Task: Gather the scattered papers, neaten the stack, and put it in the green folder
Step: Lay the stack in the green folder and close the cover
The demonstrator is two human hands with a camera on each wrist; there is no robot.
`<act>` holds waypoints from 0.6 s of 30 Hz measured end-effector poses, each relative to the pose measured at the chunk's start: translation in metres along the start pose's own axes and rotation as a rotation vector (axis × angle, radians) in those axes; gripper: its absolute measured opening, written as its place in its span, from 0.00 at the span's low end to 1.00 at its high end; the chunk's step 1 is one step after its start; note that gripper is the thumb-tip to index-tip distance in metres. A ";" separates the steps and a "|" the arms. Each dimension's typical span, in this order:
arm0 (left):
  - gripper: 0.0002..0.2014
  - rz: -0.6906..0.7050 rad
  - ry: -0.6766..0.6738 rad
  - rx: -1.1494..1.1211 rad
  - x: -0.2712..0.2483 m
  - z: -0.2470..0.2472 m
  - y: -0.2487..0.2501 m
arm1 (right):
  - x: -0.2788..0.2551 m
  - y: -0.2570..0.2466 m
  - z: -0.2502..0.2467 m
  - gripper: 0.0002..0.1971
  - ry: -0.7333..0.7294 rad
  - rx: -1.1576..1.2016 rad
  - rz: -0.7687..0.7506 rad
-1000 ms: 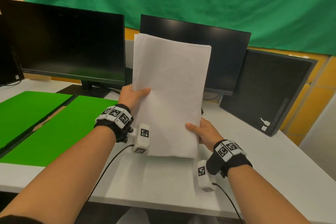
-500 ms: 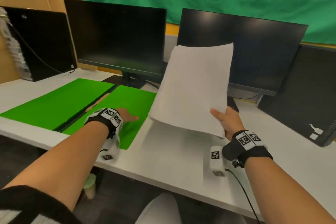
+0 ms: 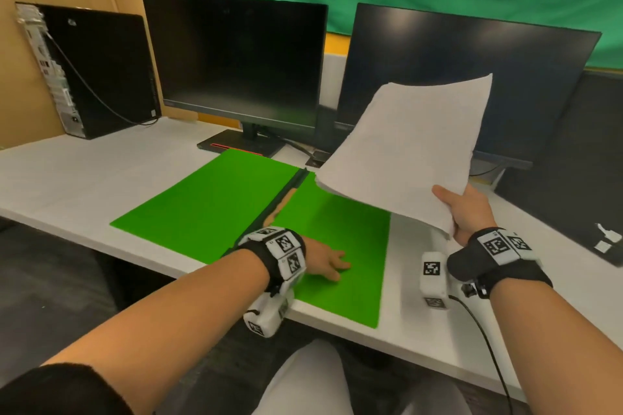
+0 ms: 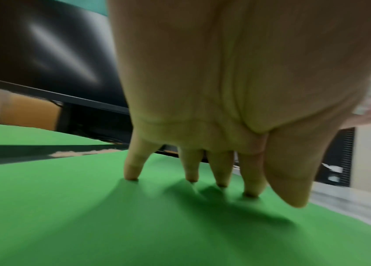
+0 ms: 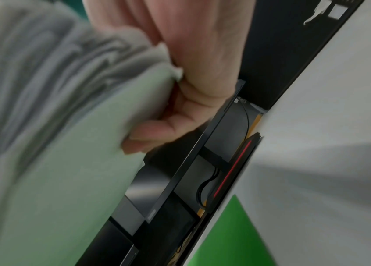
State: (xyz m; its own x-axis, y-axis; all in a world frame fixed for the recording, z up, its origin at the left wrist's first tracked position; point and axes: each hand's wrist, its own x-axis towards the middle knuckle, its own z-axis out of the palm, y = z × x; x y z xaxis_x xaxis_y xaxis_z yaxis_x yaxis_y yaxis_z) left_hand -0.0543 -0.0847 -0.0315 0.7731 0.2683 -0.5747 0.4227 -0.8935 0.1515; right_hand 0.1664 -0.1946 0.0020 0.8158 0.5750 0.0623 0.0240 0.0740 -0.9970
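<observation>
Lying open on the white table [image 3: 101, 175], the green folder [image 3: 215, 205] has its two flaps spread flat either side of a dark spine. The person's left hand [image 3: 323, 259] rests on the right flap near the table's front edge, fingers [image 4: 221, 171] straight and spread, their tips pressing the green surface. The right hand [image 3: 467, 212] holds the stack of white papers [image 3: 408, 148] by its near corner, thumb on top and fingers curled underneath. The stack hangs tilted in the air, clear of the table, its far left corner over the folder's right flap beside the spine. Behind stand two dark monitors [image 3: 236, 61] and a black computer tower [image 3: 97, 67] at the left.
</observation>
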 end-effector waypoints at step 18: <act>0.40 -1.008 0.790 -0.756 -0.062 0.036 -0.140 | -0.053 0.061 0.007 0.21 -0.140 -0.217 0.247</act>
State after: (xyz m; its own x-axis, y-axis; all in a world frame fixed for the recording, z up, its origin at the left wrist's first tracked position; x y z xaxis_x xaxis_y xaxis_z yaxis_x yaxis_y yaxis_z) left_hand -0.1783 0.0112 -0.0457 -0.0417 0.9875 -0.1520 0.8711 0.1105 0.4786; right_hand 0.1204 -0.2144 -0.0617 0.7255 0.6611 -0.1914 -0.0301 -0.2473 -0.9685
